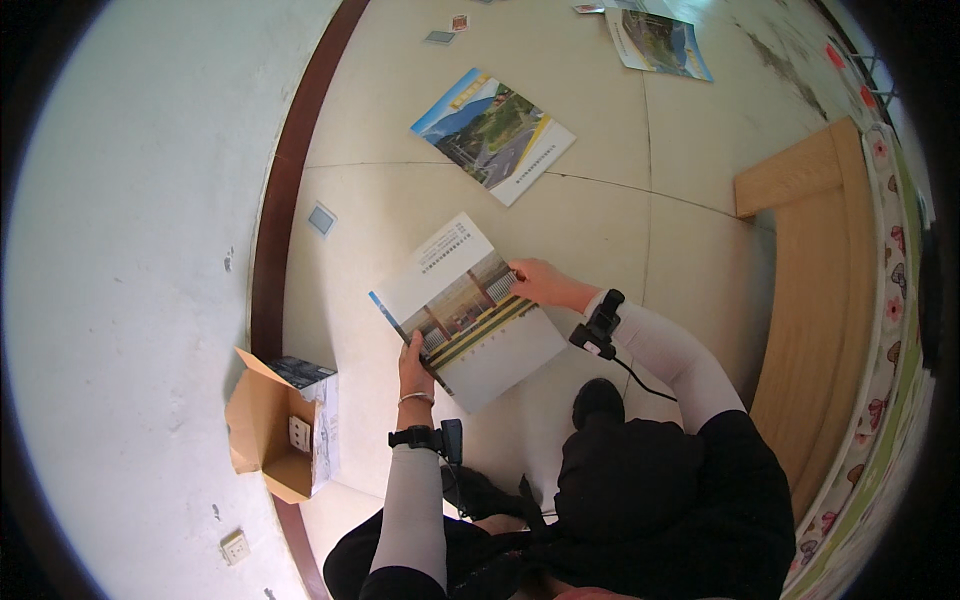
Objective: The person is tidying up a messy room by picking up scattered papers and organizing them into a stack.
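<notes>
Between my hands is a large glossy brochure (469,311) with a building photo, yellow stripes and printed writing. My left hand (415,366) grips its lower left edge, the thumb lying on top. At the upper right edge, my right hand (544,283) holds it with bent fingers. The brochure is tilted above the tiled floor, in front of my knees. Beyond it, a second brochure (495,139) with a mountain road picture lies flat on the floor. Both wrists carry black strapped devices, and a cable runs from the right one (600,326).
An open cardboard box (262,420) stands against the wall at left. A small card (322,220) lies by the brown skirting (274,247); more cards (450,30) lie farther off. Another brochure (660,43) rests at the far right. A wooden bed frame (810,300) borders the right side.
</notes>
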Demonstrator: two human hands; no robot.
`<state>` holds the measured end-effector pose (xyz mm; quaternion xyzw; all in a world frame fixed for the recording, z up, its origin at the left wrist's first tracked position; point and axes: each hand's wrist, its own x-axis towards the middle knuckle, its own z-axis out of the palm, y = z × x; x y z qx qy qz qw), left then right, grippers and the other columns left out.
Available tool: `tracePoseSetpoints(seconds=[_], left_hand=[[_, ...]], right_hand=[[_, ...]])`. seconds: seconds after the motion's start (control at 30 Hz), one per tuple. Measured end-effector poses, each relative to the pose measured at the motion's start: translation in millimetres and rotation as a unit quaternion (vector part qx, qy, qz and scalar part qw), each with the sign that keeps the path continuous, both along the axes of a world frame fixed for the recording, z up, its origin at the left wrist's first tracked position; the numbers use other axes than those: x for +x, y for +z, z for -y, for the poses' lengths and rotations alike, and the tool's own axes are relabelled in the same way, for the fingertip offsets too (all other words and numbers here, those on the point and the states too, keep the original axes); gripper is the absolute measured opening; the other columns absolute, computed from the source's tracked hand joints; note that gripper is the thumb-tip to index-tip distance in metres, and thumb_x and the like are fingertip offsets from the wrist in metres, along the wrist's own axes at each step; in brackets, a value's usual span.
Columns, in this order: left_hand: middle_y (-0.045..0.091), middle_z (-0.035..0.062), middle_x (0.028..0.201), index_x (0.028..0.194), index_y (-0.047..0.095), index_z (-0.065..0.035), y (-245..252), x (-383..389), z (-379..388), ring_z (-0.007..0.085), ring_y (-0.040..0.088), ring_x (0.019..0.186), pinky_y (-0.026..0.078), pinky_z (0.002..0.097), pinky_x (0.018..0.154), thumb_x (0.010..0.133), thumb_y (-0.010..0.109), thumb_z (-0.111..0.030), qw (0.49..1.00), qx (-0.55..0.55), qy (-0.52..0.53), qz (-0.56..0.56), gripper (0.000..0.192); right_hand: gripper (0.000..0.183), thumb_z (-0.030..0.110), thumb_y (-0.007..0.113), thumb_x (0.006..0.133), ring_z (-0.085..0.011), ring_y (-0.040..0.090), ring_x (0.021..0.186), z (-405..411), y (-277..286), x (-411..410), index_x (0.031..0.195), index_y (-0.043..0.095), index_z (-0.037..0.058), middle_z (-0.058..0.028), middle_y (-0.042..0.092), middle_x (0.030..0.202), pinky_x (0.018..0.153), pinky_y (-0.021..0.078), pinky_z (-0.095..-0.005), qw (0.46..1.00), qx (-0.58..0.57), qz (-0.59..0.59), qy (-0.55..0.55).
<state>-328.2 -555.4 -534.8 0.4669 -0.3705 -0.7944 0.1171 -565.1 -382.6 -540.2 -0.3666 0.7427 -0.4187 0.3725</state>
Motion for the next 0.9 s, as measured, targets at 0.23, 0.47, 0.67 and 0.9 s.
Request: tracePoseSetpoints(seconds=[0.23, 0.47, 0.67, 0.9], left_hand=[[0.053, 0.0032, 0.088, 0.104, 0.050, -0.0089, -44, 17, 10, 0.0173, 0.051, 0.078, 0.045, 0.0340, 0.068, 0.087, 0.046, -0.026, 0.993, 0.055, 0.019, 0.103, 0.025], [0.057, 0.0033, 0.086, 0.094, 0.056, -0.0096, -41, 7, 0, 0.0151, 0.053, 0.073, 0.045, 0.0288, 0.061, 0.085, 0.050, -0.035, 0.987, 0.069, 0.101, 0.101, 0.028], [0.046, -0.0065, 0.052, 0.074, 0.055, -0.0104, -43, 10, -5, 0.0034, 0.036, 0.037, 0.025, 0.0187, 0.033, 0.074, 0.070, -0.026, 0.989, -0.039, 0.076, 0.119, 0.022], [0.044, -0.0068, 0.053, 0.071, 0.054, -0.0103, -40, 11, -4, 0.0035, 0.037, 0.040, 0.027, 0.0183, 0.036, 0.074, 0.070, -0.028, 0.989, -0.047, 0.077, 0.117, 0.024]], right_hand=[[0.024, 0.019, 0.057, 0.077, -0.0313, 0.056, 0.084, 38, 13, -62, 0.093, 0.055, 0.0017, -0.0145, 0.058, 0.091, 0.074, 0.0453, -0.0397, 0.966, -0.020, -0.241, -0.088], [0.047, 0.034, 0.063, 0.075, -0.0298, 0.051, 0.095, 70, 22, -107, 0.104, 0.049, -0.0003, -0.0131, 0.049, 0.101, 0.079, 0.0440, -0.0376, 0.866, 0.199, -0.458, 0.035], [0.057, 0.039, 0.067, 0.071, -0.0309, 0.051, 0.095, 92, 5, -119, 0.104, 0.047, -0.0038, -0.0153, 0.047, 0.103, 0.079, 0.0454, -0.0383, 0.831, 0.289, -0.466, 0.093], [0.037, 0.024, 0.060, 0.074, -0.0360, 0.054, 0.090, 97, -5, -117, 0.096, 0.053, -0.0054, -0.0233, 0.049, 0.104, 0.077, 0.0470, -0.0411, 0.854, 0.285, -0.427, 0.086]])
